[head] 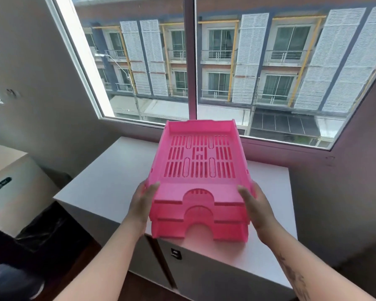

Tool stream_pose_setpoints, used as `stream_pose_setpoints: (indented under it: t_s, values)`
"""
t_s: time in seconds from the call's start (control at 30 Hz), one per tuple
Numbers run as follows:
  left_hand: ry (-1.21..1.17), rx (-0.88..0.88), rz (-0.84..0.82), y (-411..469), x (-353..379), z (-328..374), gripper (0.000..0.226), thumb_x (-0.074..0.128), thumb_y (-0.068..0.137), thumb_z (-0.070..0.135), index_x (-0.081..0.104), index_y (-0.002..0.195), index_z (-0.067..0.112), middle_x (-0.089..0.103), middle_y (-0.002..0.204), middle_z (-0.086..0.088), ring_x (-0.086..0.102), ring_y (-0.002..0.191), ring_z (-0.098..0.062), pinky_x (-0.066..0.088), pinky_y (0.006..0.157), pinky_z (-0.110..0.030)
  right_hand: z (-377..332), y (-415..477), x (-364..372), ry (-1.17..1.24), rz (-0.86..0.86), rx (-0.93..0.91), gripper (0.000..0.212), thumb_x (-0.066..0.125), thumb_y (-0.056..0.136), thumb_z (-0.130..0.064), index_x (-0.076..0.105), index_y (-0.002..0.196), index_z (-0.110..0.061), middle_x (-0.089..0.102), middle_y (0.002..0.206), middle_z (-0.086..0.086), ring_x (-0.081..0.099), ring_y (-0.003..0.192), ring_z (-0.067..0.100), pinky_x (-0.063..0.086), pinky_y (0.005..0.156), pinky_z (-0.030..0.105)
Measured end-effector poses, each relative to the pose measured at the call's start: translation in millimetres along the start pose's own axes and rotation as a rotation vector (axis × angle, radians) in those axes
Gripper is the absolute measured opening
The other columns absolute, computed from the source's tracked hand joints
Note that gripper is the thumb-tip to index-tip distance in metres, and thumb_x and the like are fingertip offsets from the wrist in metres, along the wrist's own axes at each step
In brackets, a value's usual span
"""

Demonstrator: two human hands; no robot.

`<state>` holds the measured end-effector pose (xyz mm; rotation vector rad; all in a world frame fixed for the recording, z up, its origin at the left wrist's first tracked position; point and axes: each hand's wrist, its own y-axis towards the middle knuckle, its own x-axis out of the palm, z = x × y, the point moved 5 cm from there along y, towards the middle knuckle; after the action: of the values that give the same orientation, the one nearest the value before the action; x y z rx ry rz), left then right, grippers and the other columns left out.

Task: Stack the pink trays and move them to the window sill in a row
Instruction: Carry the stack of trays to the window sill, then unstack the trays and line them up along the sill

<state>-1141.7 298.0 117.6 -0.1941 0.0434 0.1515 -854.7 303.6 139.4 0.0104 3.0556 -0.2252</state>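
A stack of three pink slotted plastic trays [199, 170], nested one on another, is held over a white cabinet top [109, 179] in front of the window. My left hand [142, 200] grips the stack's left side near its front corner. My right hand [257, 205] grips the right side at the matching corner. The trays tilt slightly, their far end toward the glass. The window sill [280, 146] runs just beyond the far end of the stack. Whether the bottom tray touches the cabinet top is not discernible.
A large window [226, 61] with a central frame post stands behind the sill. Grey walls close in at left and right. A second pale cabinet [11, 187] and a dark bin with a black bag [44, 231] stand to the left.
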Motion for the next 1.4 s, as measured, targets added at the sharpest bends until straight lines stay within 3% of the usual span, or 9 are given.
stream_pose_setpoints:
  t_s: [0.13, 0.27, 0.33, 0.57, 0.7, 0.93, 1.13, 1.27, 1.4]
  values:
    - [0.118, 0.049, 0.107, 4.3, -6.1, 33.4, 0.018, 0.06, 0.083, 0.044, 0.064, 0.1, 0.049, 0.075, 0.096, 0.011, 0.072, 0.085, -0.011, 0.059, 0.062, -0.028, -42.9, 20.7, -10.3, -0.104, 0.055, -0.05, 0.08, 0.064, 0.084, -0.046, 0.03, 0.151, -0.019, 0.047, 0.147, 0.009, 0.048, 0.131, 0.026, 0.044, 0.104, 0.05]
    - [0.347, 0.137, 0.201, 7.5, -0.3, 59.9, 0.036, 0.043, 0.091, 0.012, 0.065, 0.109, 0.034, 0.07, 0.087, 0.012, 0.068, 0.079, -0.011, 0.056, 0.053, -0.023, -64.4, 35.0, -5.9, -0.34, 0.077, -0.047, 0.036, 0.046, 0.093, -0.009, 0.06, 0.125, -0.021, 0.071, 0.104, 0.001, 0.068, 0.087, 0.016, 0.057, 0.074, 0.037]
    - [0.355, 0.167, 0.255, 6.0, -5.4, 66.9, 0.036, 0.04, 0.092, 0.01, 0.065, 0.113, 0.026, 0.069, 0.086, 0.011, 0.067, 0.074, -0.011, 0.051, 0.046, -0.019, -72.8, 32.2, -3.2, -0.448, 0.134, -0.106, 0.035, 0.041, 0.089, -0.007, 0.068, 0.107, -0.022, 0.072, 0.094, 0.001, 0.067, 0.081, 0.019, 0.057, 0.072, 0.039]
    - [0.317, 0.211, 0.383, -2.8, -81.2, 81.2, 0.04, 0.04, 0.089, 0.014, 0.063, 0.117, 0.032, 0.07, 0.09, 0.009, 0.07, 0.073, -0.018, 0.051, 0.043, -0.025, -96.1, 31.3, 59.7, -0.484, 0.181, -0.334, 0.024, 0.05, 0.085, -0.007, 0.065, 0.102, 0.0, 0.069, 0.09, 0.023, 0.063, 0.083, 0.04, 0.054, 0.07, 0.051]
    - [0.32, 0.154, 0.428, 10.0, -154.2, 74.2, 0.03, 0.043, 0.094, 0.02, 0.06, 0.115, 0.032, 0.069, 0.096, 0.005, 0.068, 0.074, -0.02, 0.044, 0.036, -0.022, -92.6, 38.9, 129.5, -0.436, 0.128, -0.343, 0.044, 0.05, 0.09, -0.003, 0.056, 0.133, -0.006, 0.068, 0.093, 0.024, 0.057, 0.067, 0.03, 0.055, 0.066, 0.049]
    - [0.286, 0.072, 0.457, 77.7, -293.4, 34.7, 0.022, 0.043, 0.092, 0.018, 0.057, 0.106, 0.029, 0.068, 0.104, -0.003, 0.068, 0.089, -0.028, 0.055, 0.075, -0.058, -70.7, 73.0, 273.7, -0.378, 0.115, -0.358, 0.048, 0.05, 0.092, -0.001, 0.051, 0.139, -0.01, 0.052, 0.064, -0.003, 0.036, 0.05, 0.008, 0.035, 0.046, 0.02]
    - [0.228, 0.006, 0.411, 141.5, -364.7, -12.4, 0.027, 0.043, 0.091, 0.01, 0.056, 0.109, 0.025, 0.067, 0.107, -0.002, 0.065, 0.094, -0.021, 0.055, 0.079, -0.04, -37.4, 109.3, 360.6, -0.42, 0.146, -0.214, 0.048, 0.05, 0.091, -0.003, 0.053, 0.138, -0.013, 0.06, 0.085, -0.005, 0.05, 0.06, -0.001, 0.036, 0.05, 0.01]
    - [0.21, -0.053, 0.337, 165.9, -379.6, -42.2, 0.029, 0.043, 0.091, 0.011, 0.055, 0.111, 0.027, 0.066, 0.109, 0.001, 0.063, 0.099, -0.018, 0.053, 0.085, -0.039, -9.9, 118.4, 384.4, -0.422, 0.178, -0.125, 0.046, 0.052, 0.089, -0.003, 0.059, 0.133, -0.016, 0.058, 0.078, -0.002, 0.055, 0.064, 0.016, 0.053, 0.063, 0.034]
    - [0.198, -0.063, 0.289, 176.7, -381.3, -62.7, 0.032, 0.045, 0.091, 0.01, 0.053, 0.119, 0.023, 0.063, 0.117, 0.002, 0.059, 0.107, -0.014, 0.048, 0.093, -0.036, 14.3, 127.2, 390.2, -0.439, 0.201, -0.094, 0.045, 0.05, 0.09, -0.004, 0.062, 0.13, -0.021, 0.064, 0.08, 0.007, 0.048, 0.056, 0.007, 0.04, 0.048, 0.013]
